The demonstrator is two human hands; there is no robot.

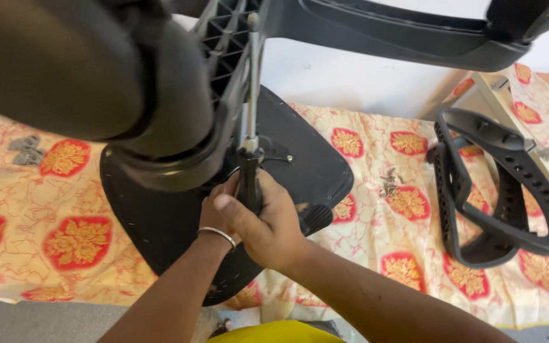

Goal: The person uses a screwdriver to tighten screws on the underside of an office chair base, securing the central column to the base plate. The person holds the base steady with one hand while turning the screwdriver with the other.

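Screwdriver with a black handle and long silver metal shaft stands upright at the middle of the view, its tip up in the ribbed black plastic underside of a chair part. The right hand has its fingers wrapped tight around the handle, and the left hand, a silver bangle at its wrist, seems to close on the handle from behind, though it is mostly hidden. Beneath them lies a black chair seat pad on a cream cloth with red floral medallions, and a black curved plastic chair frame rests well apart to the right.

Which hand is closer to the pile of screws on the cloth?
Right. The right hand grips the screwdriver, on the side toward the screws; the left hand sits behind it, farther away.
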